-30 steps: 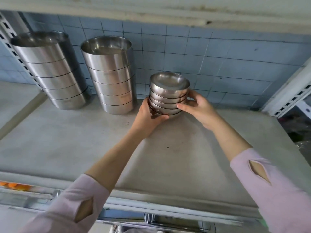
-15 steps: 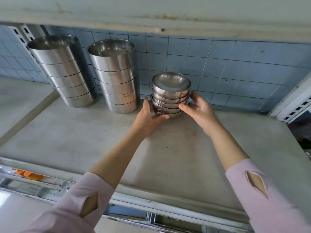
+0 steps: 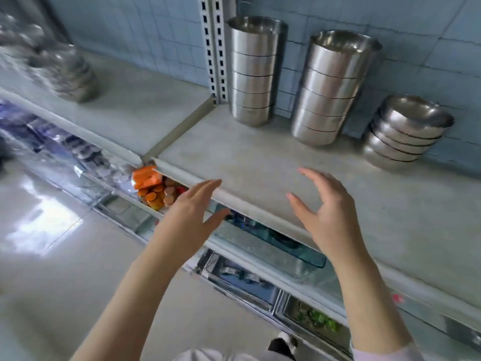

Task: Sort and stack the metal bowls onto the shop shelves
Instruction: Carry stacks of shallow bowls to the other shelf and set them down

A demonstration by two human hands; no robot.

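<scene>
- So, both hands were empty here. The left hand (image 3: 187,217) had its fingers straight and loosely spread, palm turned toward the other hand, gripping nothing.
- The right hand (image 3: 328,217) had its fingers spread and a bit bent with the thumb sticking out. It held nothing either and hovered over the front part of the pale grey shelf board (image 3: 260,157).
- The left hand hung right at the rounded front lip of that board, partly out in front of it.
- The short stack of rounded shiny steel bowls (image 3: 406,134) sat on the board beyond the right hand, further back and off to its right. It was close to the blue tiled wall (image 3: 130,29) and well apart from the fingertips.
- Straight beyond the right hand's fingers stood a tall stack of straight-sided steel bowls (image 3: 330,87).
- A second tall straight-sided stack (image 3: 253,71) stood beyond the left hand's fingertips, just beside the white slotted shelf upright (image 3: 214,48).
- Way off to the left of the left hand, on the neighbouring board, was another pile of metal bowls (image 3: 67,74). It was too blurred to count, honestly.
- Just left of the left hand's fingers, on a lower level, were some orange packets (image 3: 148,183).
- Under the left forearm was the glossy pale floor (image 3: 52,282), with a shoe (image 3: 283,345) between the two arms near the bottom edge.
</scene>
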